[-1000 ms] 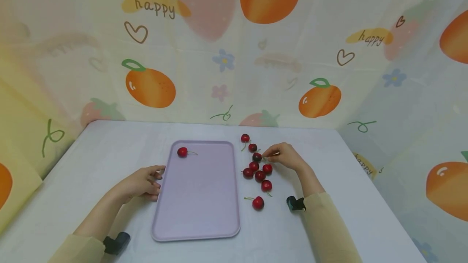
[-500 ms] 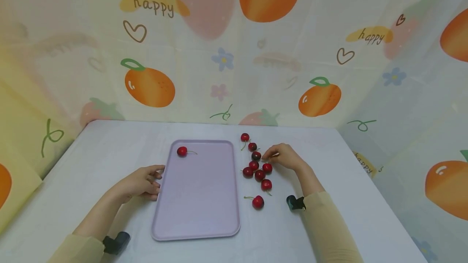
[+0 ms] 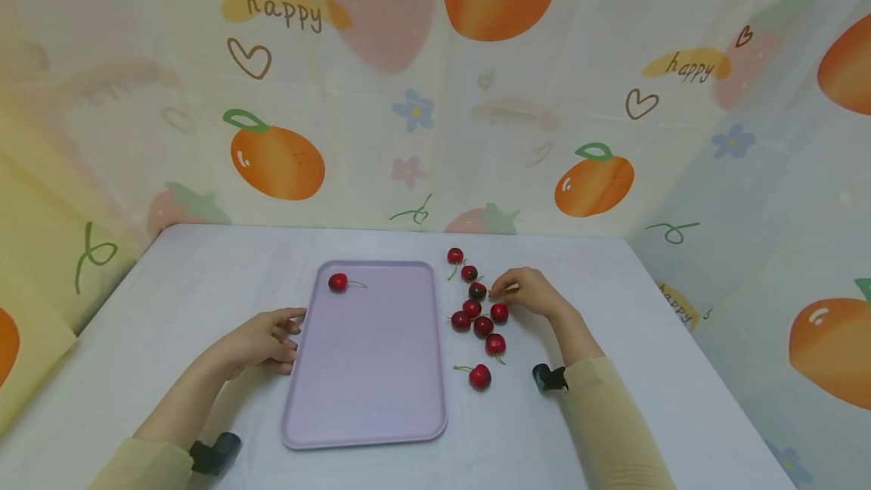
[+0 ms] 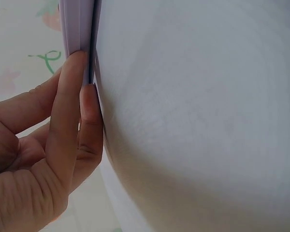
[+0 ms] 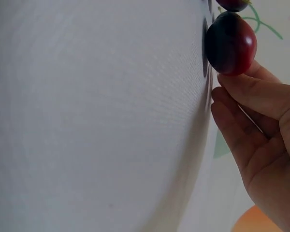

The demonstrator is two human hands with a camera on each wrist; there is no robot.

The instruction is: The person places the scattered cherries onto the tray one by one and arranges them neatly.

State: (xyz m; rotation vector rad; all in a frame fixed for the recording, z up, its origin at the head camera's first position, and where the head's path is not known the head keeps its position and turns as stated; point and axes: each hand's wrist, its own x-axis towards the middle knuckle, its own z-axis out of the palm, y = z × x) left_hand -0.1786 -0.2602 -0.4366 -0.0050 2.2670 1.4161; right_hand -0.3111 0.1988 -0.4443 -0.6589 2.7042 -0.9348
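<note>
My left hand (image 3: 261, 340) rests its fingertips against the left edge of a light purple rectangular tray (image 3: 367, 369). In the left wrist view its fingers (image 4: 67, 111) touch the tray's side. A cherry with a stem (image 3: 338, 283) lies in the tray's far left corner. Right of the tray, my right hand (image 3: 527, 289) has thumb and index finger pinched together at a red cherry (image 3: 500, 313), its stem hidden by the fingers. In the right wrist view that cherry (image 5: 231, 43) sits right at the fingertips. A dark red cherry (image 3: 478, 291) lies just left of them.
Several more cherries lie loosely grouped between tray and right hand, one nearest cherry (image 3: 479, 376) apart at the front and one far cherry (image 3: 455, 255) at the back. A white cloth covers the table (image 3: 224, 271). A fruit-printed curtain (image 3: 476, 157) hangs behind it.
The cherry by my right fingertips has shifted slightly to the right, away from its neighbours. The right fingers have moved only a little. My left hand and the tray stay put.
</note>
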